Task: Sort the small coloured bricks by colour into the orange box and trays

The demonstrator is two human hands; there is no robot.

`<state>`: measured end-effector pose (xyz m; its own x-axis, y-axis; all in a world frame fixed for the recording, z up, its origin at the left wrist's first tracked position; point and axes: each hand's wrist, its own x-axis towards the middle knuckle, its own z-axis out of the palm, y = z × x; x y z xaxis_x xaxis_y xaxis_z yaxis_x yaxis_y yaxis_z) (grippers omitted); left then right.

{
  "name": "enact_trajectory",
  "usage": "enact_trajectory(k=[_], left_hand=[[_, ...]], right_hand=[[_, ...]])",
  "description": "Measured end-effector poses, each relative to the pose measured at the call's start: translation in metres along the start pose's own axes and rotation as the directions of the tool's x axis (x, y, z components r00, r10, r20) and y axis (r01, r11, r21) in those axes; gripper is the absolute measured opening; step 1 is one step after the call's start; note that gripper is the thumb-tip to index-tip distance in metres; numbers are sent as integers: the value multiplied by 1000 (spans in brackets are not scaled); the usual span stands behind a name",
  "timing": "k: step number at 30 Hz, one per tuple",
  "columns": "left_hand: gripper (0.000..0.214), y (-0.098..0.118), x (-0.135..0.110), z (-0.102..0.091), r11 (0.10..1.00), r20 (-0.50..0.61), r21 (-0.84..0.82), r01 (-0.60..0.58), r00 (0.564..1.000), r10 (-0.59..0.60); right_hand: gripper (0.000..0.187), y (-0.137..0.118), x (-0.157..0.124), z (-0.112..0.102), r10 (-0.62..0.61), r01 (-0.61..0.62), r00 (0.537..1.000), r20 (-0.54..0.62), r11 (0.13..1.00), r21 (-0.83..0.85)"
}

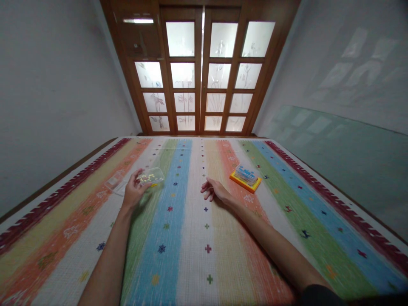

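My left hand (135, 188) is closed on a clear plastic box (156, 173), raised and tilted above the striped cloth. Small pale yellow pieces show inside it. Just below the box is a small bright yellow piece (154, 185); I cannot tell whether it lies on the cloth or touches my fingers. Over the middle of the table, my right hand (214, 190) has its fingers loosely curled and partly apart, with nothing clearly visible in them. To its right, a clear box with blue pieces (246, 173) sits on a yellow-orange tray (245, 183).
Another clear plastic container (115, 182) lies left of my left hand. A striped, patterned cloth (191, 255) covers the table. Wooden doors with frosted panes (200, 76) stand beyond the far edge, with pale walls on both sides.
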<state>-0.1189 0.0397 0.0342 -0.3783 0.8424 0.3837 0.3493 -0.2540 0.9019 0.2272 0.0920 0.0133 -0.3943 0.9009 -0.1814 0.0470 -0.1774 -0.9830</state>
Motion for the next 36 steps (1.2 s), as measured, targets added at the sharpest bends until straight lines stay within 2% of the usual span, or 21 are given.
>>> enact_trajectory(k=[4, 8, 14, 19, 29, 32, 36], left_hand=[[59, -9, 4, -16, 981, -154, 191, -17, 987, 47], [57, -12, 2, -21, 901, -165, 414, -132, 962, 217], [57, -20, 0, -20, 827, -15, 495, -266, 949, 314], [50, -27, -1, -18, 768, 115, 491, -411, 905, 410], [39, -28, -2, -21, 676, 306, 502, -540, 841, 445], [35, -31, -3, -25, 640, 393, 480, -600, 799, 455], [36, -35, -1, -34, 613, 552, 403, -679, 715, 429]], right_hand=[[50, 1, 0, -2, -16, 16, 1000, 21, 1000, -1], [49, 5, 1, -3, -39, 39, 999, 28, 999, -7], [51, 10, 2, -4, -67, 67, 997, 32, 998, -4], [57, 13, 2, -4, -89, 90, 995, 39, 996, -8], [59, 11, 1, -4, -120, 122, 992, 45, 992, -45], [58, 11, 2, -4, -127, 129, 991, 47, 991, -46], [58, 12, 2, -3, -133, 135, 990, 45, 990, -41]])
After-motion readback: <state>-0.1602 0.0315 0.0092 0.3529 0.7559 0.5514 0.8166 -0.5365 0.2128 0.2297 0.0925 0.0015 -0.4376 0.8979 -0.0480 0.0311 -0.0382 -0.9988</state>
